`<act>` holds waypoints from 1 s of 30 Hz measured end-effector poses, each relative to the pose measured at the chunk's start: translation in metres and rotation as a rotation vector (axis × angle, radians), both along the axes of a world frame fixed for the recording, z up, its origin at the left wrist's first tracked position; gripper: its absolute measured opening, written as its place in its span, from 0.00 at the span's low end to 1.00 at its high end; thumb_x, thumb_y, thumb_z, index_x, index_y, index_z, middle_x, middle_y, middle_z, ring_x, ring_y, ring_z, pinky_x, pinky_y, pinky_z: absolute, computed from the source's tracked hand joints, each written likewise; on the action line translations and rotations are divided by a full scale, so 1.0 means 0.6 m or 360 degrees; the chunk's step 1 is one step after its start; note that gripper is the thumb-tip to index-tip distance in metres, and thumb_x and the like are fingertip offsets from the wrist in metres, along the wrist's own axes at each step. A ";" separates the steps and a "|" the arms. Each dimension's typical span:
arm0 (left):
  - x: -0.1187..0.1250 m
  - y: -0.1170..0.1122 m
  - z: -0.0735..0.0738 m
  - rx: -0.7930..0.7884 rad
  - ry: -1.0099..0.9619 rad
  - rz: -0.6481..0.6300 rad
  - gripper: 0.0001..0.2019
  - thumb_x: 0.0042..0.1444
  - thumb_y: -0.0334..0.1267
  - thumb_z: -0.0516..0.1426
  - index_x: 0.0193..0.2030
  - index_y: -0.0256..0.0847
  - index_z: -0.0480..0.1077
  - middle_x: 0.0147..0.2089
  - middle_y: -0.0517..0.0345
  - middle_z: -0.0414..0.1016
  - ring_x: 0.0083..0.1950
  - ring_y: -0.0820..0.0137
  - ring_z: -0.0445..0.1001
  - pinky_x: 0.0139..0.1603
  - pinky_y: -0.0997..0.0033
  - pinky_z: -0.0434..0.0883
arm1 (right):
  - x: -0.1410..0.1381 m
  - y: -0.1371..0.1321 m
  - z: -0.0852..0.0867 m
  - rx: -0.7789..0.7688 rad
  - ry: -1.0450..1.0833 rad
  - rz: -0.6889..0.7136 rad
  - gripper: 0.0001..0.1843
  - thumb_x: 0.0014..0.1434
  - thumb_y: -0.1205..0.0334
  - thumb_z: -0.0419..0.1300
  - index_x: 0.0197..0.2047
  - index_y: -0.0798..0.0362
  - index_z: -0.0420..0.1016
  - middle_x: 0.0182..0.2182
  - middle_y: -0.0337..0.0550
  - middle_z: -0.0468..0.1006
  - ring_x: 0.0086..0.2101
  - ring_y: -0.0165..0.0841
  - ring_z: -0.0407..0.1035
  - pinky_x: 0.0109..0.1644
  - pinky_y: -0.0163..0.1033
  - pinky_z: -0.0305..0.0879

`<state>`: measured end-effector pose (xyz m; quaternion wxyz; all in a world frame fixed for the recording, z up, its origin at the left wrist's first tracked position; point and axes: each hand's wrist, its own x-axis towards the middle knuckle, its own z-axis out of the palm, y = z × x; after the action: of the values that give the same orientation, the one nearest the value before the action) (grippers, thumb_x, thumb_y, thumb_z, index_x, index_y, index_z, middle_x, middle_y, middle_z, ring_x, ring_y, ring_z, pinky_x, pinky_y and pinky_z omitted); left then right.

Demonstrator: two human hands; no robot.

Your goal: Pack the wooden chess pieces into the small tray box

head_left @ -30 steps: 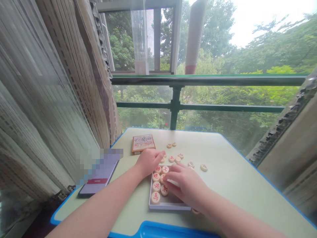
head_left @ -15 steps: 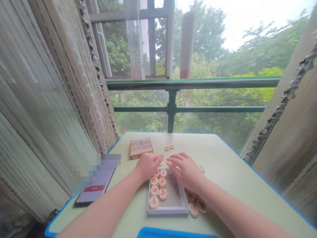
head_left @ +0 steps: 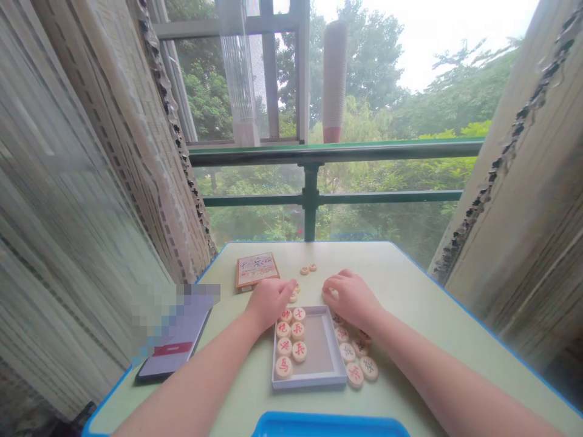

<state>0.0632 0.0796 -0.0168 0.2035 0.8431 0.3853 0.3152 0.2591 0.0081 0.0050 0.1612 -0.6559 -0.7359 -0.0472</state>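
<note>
Seven red-marked pieces (head_left: 297, 329) are lined up in two columns along the left side of the white tray (head_left: 321, 349); loose pieces (head_left: 355, 375) are strewn on the table (head_left: 401, 285) just beside its right wall; the left hand (head_left: 269, 301) is placed at its far left corner; the right hand (head_left: 350, 295) is held, fingers curled, beyond its far right corner; whether either grip is closed on a piece cannot be told.

Smooth, wood-like pieces (head_left: 283, 366); matt cardboard tray (head_left: 310, 385); glossy railing (head_left: 255, 156).
</note>
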 end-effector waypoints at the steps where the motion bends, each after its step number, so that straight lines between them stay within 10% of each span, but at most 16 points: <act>1: 0.000 0.001 0.000 -0.0002 -0.0008 -0.0003 0.24 0.59 0.50 0.43 0.16 0.38 0.56 0.18 0.60 0.62 0.23 0.75 0.60 0.28 0.73 0.53 | 0.001 0.001 -0.001 0.0002 -0.0009 0.0010 0.09 0.54 0.68 0.55 0.27 0.51 0.76 0.31 0.40 0.79 0.37 0.35 0.64 0.42 0.37 0.58; 14: 0.000 0.010 -0.014 -0.0147 -0.0125 0.0126 0.25 0.56 0.53 0.45 0.15 0.38 0.55 0.16 0.63 0.56 0.21 0.76 0.54 0.26 0.73 0.50 | -0.018 -0.040 0.022 0.0448 0.0450 0.0298 0.05 0.55 0.66 0.55 0.31 0.51 0.72 0.33 0.43 0.75 0.35 0.34 0.66 0.43 0.40 0.62; 22: 0.004 0.004 -0.009 -0.0044 0.0060 0.0002 0.24 0.53 0.52 0.48 0.14 0.38 0.49 0.15 0.65 0.48 0.22 0.77 0.49 0.25 0.73 0.48 | -0.083 -0.085 0.007 0.0106 0.0459 0.1017 0.02 0.52 0.67 0.59 0.29 0.52 0.72 0.29 0.41 0.74 0.33 0.31 0.66 0.40 0.36 0.63; 30: 0.006 0.010 -0.013 0.0009 0.0102 0.0052 0.24 0.52 0.51 0.50 0.14 0.38 0.51 0.15 0.64 0.50 0.21 0.77 0.49 0.25 0.73 0.47 | -0.092 -0.082 -0.005 0.0102 0.0340 0.0894 0.04 0.53 0.67 0.58 0.28 0.51 0.74 0.29 0.40 0.75 0.34 0.32 0.65 0.39 0.36 0.62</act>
<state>0.0665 0.0856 -0.0248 0.1836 0.8470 0.4043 0.2922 0.2041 -0.0408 0.0022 0.2651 -0.4226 -0.8655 0.0453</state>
